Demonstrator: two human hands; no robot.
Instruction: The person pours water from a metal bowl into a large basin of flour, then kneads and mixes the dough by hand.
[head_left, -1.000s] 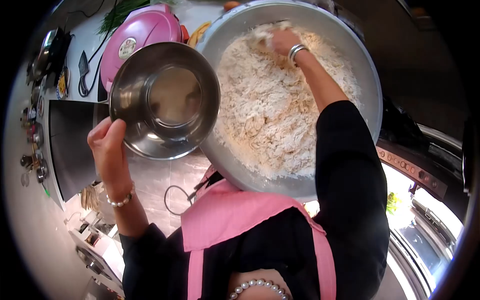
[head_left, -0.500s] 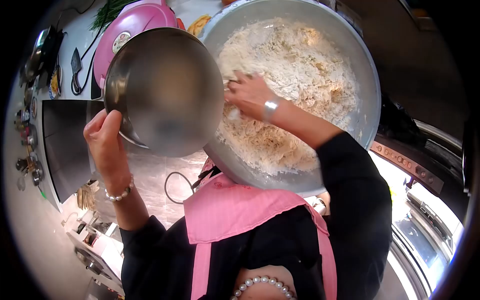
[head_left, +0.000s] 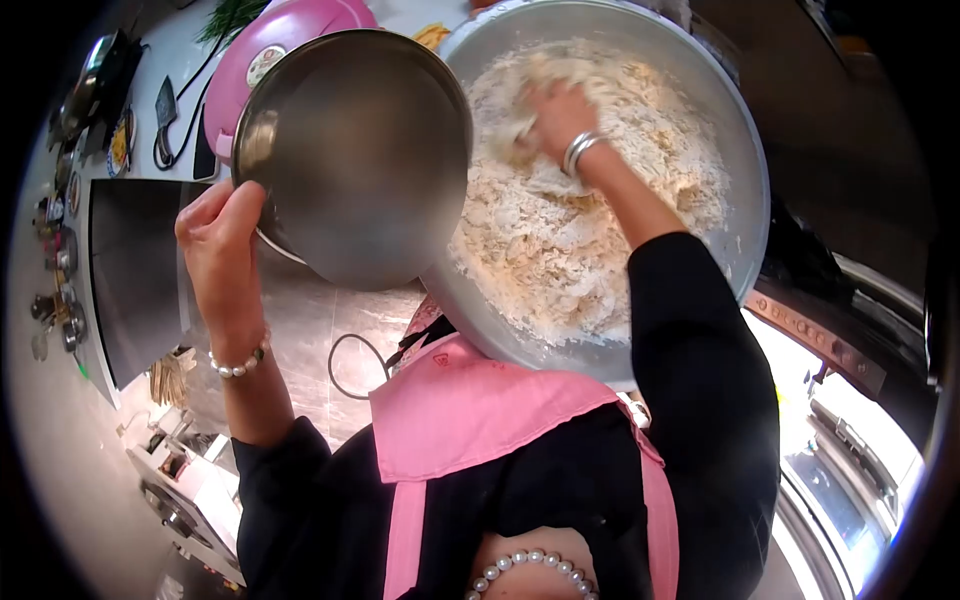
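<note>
My left hand (head_left: pixel 222 232) grips the rim of a metal bowl (head_left: pixel 350 160), thumb on the inside, fingers behind. The bowl is tipped toward the large basin (head_left: pixel 748 190) at its right. Shaggy, floury dough (head_left: pixel 560 270) fills much of that basin. My right hand (head_left: pixel 562 118), with a silver bracelet at the wrist, is in the upper part of the dough. Its fingers are smeared by motion and partly covered by flour, so whether they close on any dough does not show.
Behind the metal bowl is a pink round appliance (head_left: pixel 235 85) on the white counter. A cleaver (head_left: pixel 166 105) and a dark cord lie left of it. A black cooktop panel (head_left: pixel 135 270) is at the left. An oven control panel (head_left: pixel 815 335) stands at the right.
My right hand has moved up and right, from the basin's left side deeper into the dough. The metal bowl has shifted slightly right and up, still held in my left hand.
</note>
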